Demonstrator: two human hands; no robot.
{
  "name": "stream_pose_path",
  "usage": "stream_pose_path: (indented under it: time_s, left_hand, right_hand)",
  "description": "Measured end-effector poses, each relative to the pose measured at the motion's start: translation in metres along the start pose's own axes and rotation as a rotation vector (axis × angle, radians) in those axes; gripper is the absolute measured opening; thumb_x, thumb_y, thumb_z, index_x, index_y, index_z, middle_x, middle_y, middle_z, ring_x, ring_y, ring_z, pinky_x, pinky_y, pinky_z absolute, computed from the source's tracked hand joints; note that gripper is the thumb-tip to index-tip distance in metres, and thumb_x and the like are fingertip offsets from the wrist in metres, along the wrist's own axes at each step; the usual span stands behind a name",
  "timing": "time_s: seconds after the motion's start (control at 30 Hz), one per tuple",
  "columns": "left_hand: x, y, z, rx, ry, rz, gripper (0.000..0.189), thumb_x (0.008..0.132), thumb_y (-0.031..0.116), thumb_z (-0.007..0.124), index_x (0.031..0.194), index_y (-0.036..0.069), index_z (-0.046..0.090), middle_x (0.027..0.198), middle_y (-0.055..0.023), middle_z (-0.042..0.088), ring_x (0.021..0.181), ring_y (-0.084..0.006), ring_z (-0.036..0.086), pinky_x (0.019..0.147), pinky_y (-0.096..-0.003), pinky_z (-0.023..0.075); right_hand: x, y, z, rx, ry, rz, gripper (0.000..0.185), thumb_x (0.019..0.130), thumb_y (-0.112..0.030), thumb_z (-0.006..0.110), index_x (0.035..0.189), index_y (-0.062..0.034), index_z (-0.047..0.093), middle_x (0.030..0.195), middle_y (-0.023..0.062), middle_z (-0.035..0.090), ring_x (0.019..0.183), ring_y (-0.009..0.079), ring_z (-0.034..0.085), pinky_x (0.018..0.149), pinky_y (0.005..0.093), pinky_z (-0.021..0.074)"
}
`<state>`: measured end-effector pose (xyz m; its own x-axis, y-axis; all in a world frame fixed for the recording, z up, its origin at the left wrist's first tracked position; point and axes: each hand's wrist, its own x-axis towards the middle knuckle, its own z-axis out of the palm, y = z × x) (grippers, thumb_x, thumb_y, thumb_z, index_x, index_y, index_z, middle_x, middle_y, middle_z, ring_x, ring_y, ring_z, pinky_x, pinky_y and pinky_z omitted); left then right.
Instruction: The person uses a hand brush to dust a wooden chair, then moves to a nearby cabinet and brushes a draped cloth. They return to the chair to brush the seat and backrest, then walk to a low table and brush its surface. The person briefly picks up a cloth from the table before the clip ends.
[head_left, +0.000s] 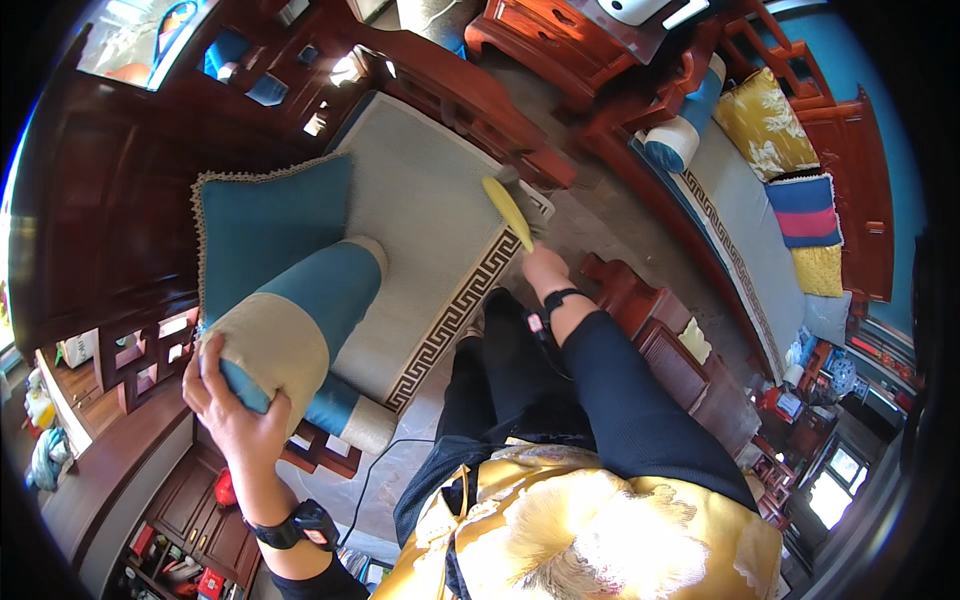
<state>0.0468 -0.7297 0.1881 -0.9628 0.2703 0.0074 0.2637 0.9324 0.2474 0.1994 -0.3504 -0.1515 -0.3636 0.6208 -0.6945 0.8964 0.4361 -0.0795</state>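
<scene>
My left hand (238, 409) grips the near end of a blue and beige bolster cushion (322, 292), which is raised at a tilt over a wooden sofa seat. In my right hand (545, 268) is the yellow handle of a brush (510, 214); its grey bristles look blurred at the front edge of the grey seat pad (420, 172). A blue square cushion (277, 232) with a beaded edge leans at the back of the seat. Below the raised bolster, a second blue and beige bolster (349, 414) lies by the armrest.
A second wooden sofa with a long pad (739, 225), a bolster (686, 112) and several cushions stands at right. A red wooden cabinet (555, 45) is at the top. A carved wooden piece (660, 322) stands right of my forearm. A black cable (367, 480) runs from my left wrist device.
</scene>
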Motion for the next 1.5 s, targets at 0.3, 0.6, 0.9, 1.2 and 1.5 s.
stream_pose_path:
  time_s: [0.3,0.6,0.9,1.2,1.5]
  left_hand:
    - [-0.012,-0.01,-0.023,0.041,-0.078,0.168,0.091,0.051,0.021,0.075,0.135,0.016,0.041,0.136,-0.0204,0.036,0.123,-0.0435,0.035,0.103,-0.0525,0.0327]
    - [-0.025,-0.022,-0.038,-0.039,-0.08,0.413,0.075,0.049,0.018,0.072,0.121,0.012,0.054,0.123,-0.0162,0.049,0.117,-0.0389,0.043,0.099,-0.0518,0.0351]
    - [-0.023,0.052,-0.049,0.011,0.05,0.42,0.071,0.048,0.016,0.076,0.115,0.018,0.051,0.121,-0.0163,0.043,0.116,-0.0413,0.04,0.097,-0.0551,0.0356]
    - [0.021,0.122,0.072,-0.179,0.388,-0.086,0.072,0.057,0.008,0.076,0.122,0.013,0.046,0.124,-0.0174,0.039,0.119,-0.0366,0.036,0.102,-0.0461,0.0302]
    - [0.027,0.176,0.195,-0.307,0.492,-0.395,0.073,0.057,0.021,0.081,0.119,0.008,0.043,0.12,-0.0168,0.04,0.118,-0.0364,0.034,0.102,-0.0478,0.0239]
  right_hand:
    - [-0.08,0.12,-0.089,-0.281,0.04,0.003,0.035,0.089,-0.038,0.054,0.105,-0.0093,0.065,0.104,0.0169,0.066,0.1,0.0364,0.062,0.084,0.0464,0.0488]
    - [-0.118,0.174,-0.181,-0.089,0.146,0.096,0.038,0.09,-0.047,0.05,0.109,-0.0138,0.057,0.105,0.0171,0.065,0.1,0.0389,0.06,0.083,0.0476,0.0487]
    - [-0.031,0.235,-0.24,0.029,0.205,0.097,0.037,0.091,-0.045,0.052,0.095,-0.008,0.057,0.093,0.0192,0.065,0.09,0.0407,0.061,0.075,0.0491,0.0475]
    - [0.025,0.242,-0.322,0.0,0.213,0.009,0.037,0.09,-0.044,0.054,0.095,-0.0077,0.059,0.088,0.0191,0.065,0.087,0.0401,0.061,0.073,0.048,0.0469]
    - [0.053,0.218,-0.357,-0.1,0.236,-0.094,0.037,0.089,-0.043,0.055,0.099,-0.0081,0.062,0.09,0.0192,0.066,0.084,0.0387,0.062,0.073,0.045,0.0486]
